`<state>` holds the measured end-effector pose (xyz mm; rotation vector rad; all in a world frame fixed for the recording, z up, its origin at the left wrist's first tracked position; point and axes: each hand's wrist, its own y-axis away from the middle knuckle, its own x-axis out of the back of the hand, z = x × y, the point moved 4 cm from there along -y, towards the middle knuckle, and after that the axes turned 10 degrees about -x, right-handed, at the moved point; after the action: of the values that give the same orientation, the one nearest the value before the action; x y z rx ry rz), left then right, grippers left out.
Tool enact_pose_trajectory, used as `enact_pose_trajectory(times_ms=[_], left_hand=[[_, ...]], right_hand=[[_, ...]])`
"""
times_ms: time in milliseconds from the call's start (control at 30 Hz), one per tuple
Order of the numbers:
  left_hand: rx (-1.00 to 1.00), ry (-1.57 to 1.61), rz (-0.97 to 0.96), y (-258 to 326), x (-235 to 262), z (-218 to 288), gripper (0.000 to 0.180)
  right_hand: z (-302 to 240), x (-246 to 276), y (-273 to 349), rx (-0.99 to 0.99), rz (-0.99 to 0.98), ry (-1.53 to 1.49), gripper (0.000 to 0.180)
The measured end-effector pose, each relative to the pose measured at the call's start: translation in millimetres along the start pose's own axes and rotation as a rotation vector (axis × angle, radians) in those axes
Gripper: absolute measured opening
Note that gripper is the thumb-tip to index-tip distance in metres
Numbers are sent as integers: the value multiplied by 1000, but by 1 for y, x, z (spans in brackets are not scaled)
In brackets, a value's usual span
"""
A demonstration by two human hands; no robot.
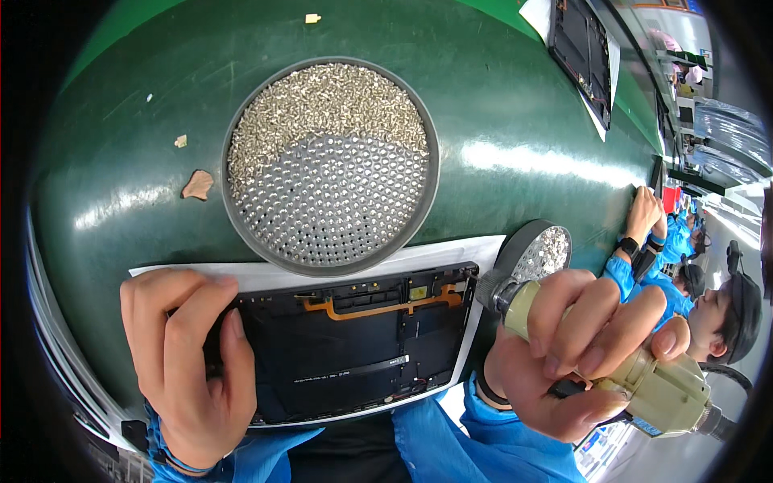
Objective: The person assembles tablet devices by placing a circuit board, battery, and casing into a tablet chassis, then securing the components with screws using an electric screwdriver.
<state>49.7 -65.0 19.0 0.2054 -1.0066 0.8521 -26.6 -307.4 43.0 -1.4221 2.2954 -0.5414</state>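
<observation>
Left hand (pixel 189 354) over device (pixel 354 338) edge, screwdriver (pixel 636 378) in right hand (pixel 580 346).

Black open device panel (pixel 346 342) with orange flex strip, lying flat on white paper at the near table edge. Beige electric screwdriver (pixel 644 378), tilted sideways, just beside its right end.
</observation>
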Motion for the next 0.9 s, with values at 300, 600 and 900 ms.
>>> enact_pose_trajectory(times_ms=[300,600,900], left_hand=[[-16,2,58,2,0,-4,37],[-267,-34,-73,4,-2,1,51],[-261,-59,-48,4,-11,4,38]], right_hand=[[5,-4,5,-7,-6,-40,56],[-27,-12,-8,-70,-111,-49,65],[-17,-39,-14,-94,-223,-58,62]])
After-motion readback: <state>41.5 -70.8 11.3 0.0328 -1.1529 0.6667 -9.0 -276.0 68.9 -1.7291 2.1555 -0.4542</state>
